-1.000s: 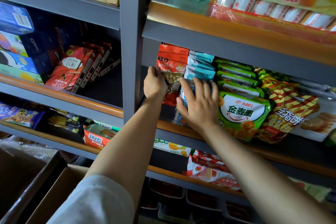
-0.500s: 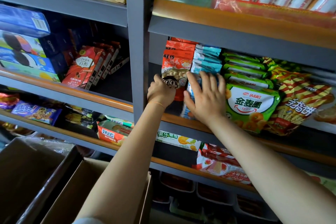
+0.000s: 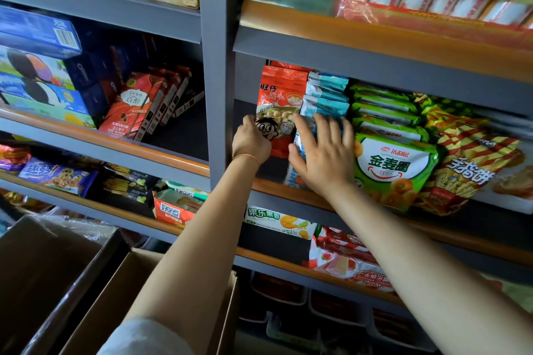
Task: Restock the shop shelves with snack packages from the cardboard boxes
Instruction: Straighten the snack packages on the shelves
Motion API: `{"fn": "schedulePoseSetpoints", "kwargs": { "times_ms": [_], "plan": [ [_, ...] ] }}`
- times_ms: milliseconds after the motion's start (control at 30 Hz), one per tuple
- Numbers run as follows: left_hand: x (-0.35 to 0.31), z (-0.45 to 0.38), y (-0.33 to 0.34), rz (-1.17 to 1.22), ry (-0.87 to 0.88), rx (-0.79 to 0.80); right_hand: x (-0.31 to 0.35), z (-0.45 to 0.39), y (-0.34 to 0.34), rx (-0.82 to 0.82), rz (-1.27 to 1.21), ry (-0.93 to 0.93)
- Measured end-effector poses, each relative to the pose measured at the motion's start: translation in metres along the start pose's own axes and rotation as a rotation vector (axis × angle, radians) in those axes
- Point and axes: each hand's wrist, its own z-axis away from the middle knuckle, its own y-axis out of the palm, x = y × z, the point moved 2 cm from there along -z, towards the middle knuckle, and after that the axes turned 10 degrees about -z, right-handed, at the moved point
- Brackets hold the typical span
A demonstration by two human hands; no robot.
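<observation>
Nearest, two open cardboard boxes [image 3: 95,291] sit low at the left, below the shelving. Farther in, both arms reach up to the middle shelf [image 3: 288,187]. The left hand [image 3: 251,143] grips the lower left edge of the upright red snack bag [image 3: 281,101], fingers curled round it. Just right, the right hand [image 3: 323,155] lies flat, fingers spread, on the blue packets [image 3: 326,95]. The red bag stands tall, directly ahead of the left hand, which is nearer it.
</observation>
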Motion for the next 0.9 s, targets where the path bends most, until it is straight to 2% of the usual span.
{"fn": "schedulePoseSetpoints", "kwargs": {
  "times_ms": [367,500,633,733,800,900],
  "plan": [
    [-0.002,0.009,-0.003,-0.108,0.022,0.021,0.004,-0.002,-0.02,0.128,-0.075,0.022],
    [-0.003,0.015,-0.002,-0.223,0.1,-0.011,0.004,0.004,-0.032,0.106,-0.117,0.059],
    [-0.006,0.024,-0.002,-0.36,0.244,-0.133,0.006,0.015,-0.032,0.114,-0.087,0.062],
    [-0.002,0.024,0.002,-0.417,0.281,0.015,0.013,0.017,-0.037,0.051,-0.113,-0.007],
    [0.004,0.022,0.005,-0.433,0.263,0.098,0.017,0.019,-0.036,0.081,-0.137,-0.018],
    [0.0,0.019,0.006,-0.326,0.216,-0.014,0.015,0.021,-0.034,0.137,-0.166,0.008]
  ]
}}
